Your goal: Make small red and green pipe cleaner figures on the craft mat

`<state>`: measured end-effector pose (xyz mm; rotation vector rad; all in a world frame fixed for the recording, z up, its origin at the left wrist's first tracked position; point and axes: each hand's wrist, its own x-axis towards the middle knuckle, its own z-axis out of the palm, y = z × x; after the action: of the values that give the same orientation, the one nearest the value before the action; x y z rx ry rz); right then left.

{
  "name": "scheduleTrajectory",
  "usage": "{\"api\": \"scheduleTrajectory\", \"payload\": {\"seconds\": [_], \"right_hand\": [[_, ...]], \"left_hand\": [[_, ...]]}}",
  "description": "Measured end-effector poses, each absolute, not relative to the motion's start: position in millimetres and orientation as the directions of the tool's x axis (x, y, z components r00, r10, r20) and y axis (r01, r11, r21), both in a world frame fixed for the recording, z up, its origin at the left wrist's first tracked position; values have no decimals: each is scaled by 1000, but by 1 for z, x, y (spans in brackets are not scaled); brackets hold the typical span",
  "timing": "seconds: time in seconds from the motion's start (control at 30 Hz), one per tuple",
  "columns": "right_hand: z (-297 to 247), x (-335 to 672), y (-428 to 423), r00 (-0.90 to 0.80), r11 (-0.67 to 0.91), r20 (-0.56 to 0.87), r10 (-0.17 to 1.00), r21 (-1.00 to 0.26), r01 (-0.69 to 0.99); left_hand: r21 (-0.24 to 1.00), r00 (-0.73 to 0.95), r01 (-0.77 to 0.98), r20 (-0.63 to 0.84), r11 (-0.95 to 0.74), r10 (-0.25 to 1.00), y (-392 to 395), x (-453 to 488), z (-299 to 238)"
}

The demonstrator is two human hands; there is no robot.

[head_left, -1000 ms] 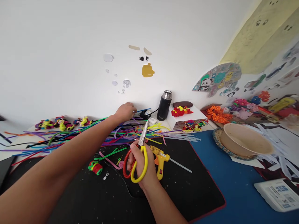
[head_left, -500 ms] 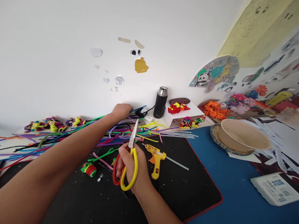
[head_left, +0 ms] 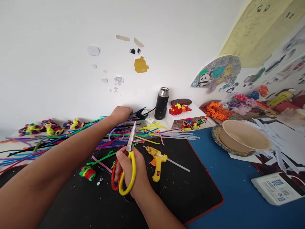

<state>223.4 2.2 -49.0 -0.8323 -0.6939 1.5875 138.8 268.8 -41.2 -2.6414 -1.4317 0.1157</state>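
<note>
My right hand (head_left: 130,170) grips scissors (head_left: 127,165) with one yellow and one red handle, blades closed and pointing away over the black mat (head_left: 190,194). My left arm reaches far across to the back of the table, where my left hand (head_left: 121,114) is curled down on the pile of coloured pipe cleaners (head_left: 71,140) near a blue one by the wall. A yellow glue gun (head_left: 156,157) lies just right of the scissors. A small red and green pipe-cleaner coil (head_left: 88,172) sits left of my right hand.
A black flask (head_left: 161,103) and a white box (head_left: 190,116) topped with red and yellow pieces stand by the wall. A beige bowl (head_left: 243,140) sits on a woven plate on the blue surface. A white packet (head_left: 277,188) lies at the right. Small pipe-cleaner figures (head_left: 47,127) line the far left.
The view has drifted, so everything sits further left and lower. My right hand with the scissors has come a little nearer to me. My left hand stays at the pile's far edge.
</note>
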Motion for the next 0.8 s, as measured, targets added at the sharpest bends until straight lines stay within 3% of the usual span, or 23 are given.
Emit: {"api": "scheduleTrajectory", "payload": {"seconds": [0.5,0.8], "right_hand": [[-47,225,3,-70,-148,-131,989,-829,-539],[-57,227,7,-23,-112,-117,993,-850,-515]], "left_hand": [[-123,501,856,-48,-502,864,267,146,-48],[63,356,925,196,-374,914,249,132,-26]]}}
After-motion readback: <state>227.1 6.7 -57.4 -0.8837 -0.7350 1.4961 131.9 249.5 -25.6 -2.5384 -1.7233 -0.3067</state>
